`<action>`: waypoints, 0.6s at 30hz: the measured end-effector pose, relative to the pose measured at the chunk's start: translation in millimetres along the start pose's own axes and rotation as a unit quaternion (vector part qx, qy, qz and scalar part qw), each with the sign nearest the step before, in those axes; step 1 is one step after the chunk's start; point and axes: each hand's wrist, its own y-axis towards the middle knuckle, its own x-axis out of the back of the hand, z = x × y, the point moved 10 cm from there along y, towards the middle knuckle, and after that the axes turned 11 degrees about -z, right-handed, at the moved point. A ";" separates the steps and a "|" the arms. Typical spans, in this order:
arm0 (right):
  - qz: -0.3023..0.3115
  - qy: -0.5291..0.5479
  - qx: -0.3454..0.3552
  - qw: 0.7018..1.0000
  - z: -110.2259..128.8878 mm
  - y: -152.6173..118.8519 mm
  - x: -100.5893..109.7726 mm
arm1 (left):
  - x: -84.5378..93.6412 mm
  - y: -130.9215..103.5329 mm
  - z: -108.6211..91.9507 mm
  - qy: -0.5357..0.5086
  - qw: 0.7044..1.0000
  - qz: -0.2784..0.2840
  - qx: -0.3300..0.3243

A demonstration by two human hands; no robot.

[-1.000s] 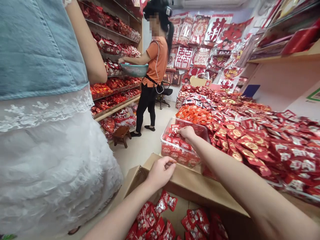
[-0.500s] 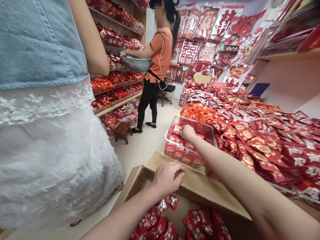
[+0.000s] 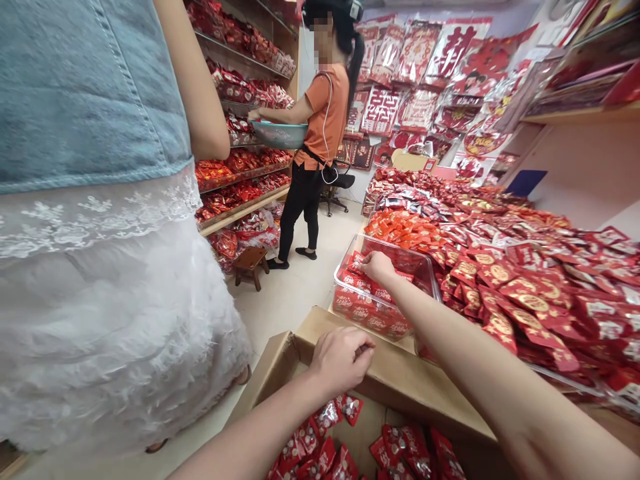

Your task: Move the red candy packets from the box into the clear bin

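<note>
Right hand (image 3: 379, 268) is over the clear plastic bin (image 3: 375, 309), fingertips at a red packet (image 3: 356, 262) near the bin's left far side. Grip there: fingers bunched against the packet, can't tell if it's actually pinched. Bin holds more red packets with white print, laid in rows, and sits on the light wood edge of the bench (image 3: 409, 344). Left hand (image 3: 343, 359) is over the far left part of the open cardboard box (image 3: 425, 377), near side of the bin. Grip there: loosely closed, fingers curled in, no packet visible in it; palm is hidden. Inside the box: loose red packets in two clusters, left cluster (image 3: 305, 453) and right cluster (image 3: 407, 450), bare cardboard between them. Right of the bin, a big heap of packets (image 3: 505, 267) covers the bench, mostly red, with an orange patch just past the bin's far side. On the left, near: person in denim top and white ruffled skirt (image 3: 100, 293), cut off by the frame. Farther out, person in orange top (image 3: 327, 110) faces the packed shelves (image 3: 250, 212) with a teal basket (image 3: 283, 135). Small wooden stool (image 3: 251, 259) on the floor below the shelves. Red-and-white decorations (image 3: 383, 110) hang on the far wall.
</note>
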 end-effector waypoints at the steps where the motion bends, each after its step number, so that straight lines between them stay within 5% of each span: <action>1: -0.004 0.005 0.007 1.000 2.8 -0.6 0.6 | 0.0 -0.2 0.0 0.000 1.000 -0.001 -0.001; 4: -0.028 0.024 0.028 0.999 17.2 -2.3 13.0 | 0.1 -1.1 0.3 0.002 1.000 -0.004 0.000; 7: -0.065 0.055 0.056 0.995 40.7 -17.0 50.7 | 1.6 -1.8 -0.4 -0.001 1.000 -0.003 -0.004; 10: -0.115 0.122 0.126 0.978 64.4 -71.6 107.2 | 4.1 -1.4 -1.8 -0.019 1.000 0.004 -0.009; 12: -0.142 0.217 0.229 0.938 75.0 -137.6 138.1 | 5.3 -0.5 -2.6 -0.040 0.999 0.011 -0.009; 13: -0.117 0.232 0.276 0.925 74.6 -174.1 137.7 | 5.8 0.2 -2.5 -0.049 0.999 0.013 -0.006; 15: 0.003 0.186 0.384 0.904 67.5 -249.6 101.5 | 6.7 1.4 -1.0 -0.056 0.998 0.010 0.006; 16: 0.070 0.131 0.414 0.898 54.8 -280.9 71.1 | 7.0 1.8 -0.2 -0.053 0.998 0.006 0.013; 18: 0.190 0.000 0.360 0.914 6.9 -312.5 3.3 | 6.8 2.1 -0.4 -0.041 0.999 -0.001 0.017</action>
